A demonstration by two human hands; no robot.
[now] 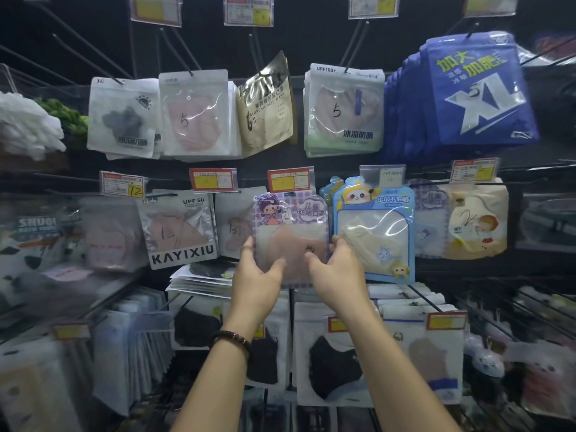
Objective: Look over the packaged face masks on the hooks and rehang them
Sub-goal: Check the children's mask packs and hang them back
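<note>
Your left grip (255, 275) and right grip (339, 269) each pinch a lower side edge of the purple pack (291, 219), upright between them. Its hang hole (289, 193) lies straight above both, under the red tag (288, 179), equally near each; whether it's hooked, I cannot tell.

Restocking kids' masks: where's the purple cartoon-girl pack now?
Head view, middle row centre: the purple pack is held between the left hand and right hand, left of the blue panda pack.
</note>
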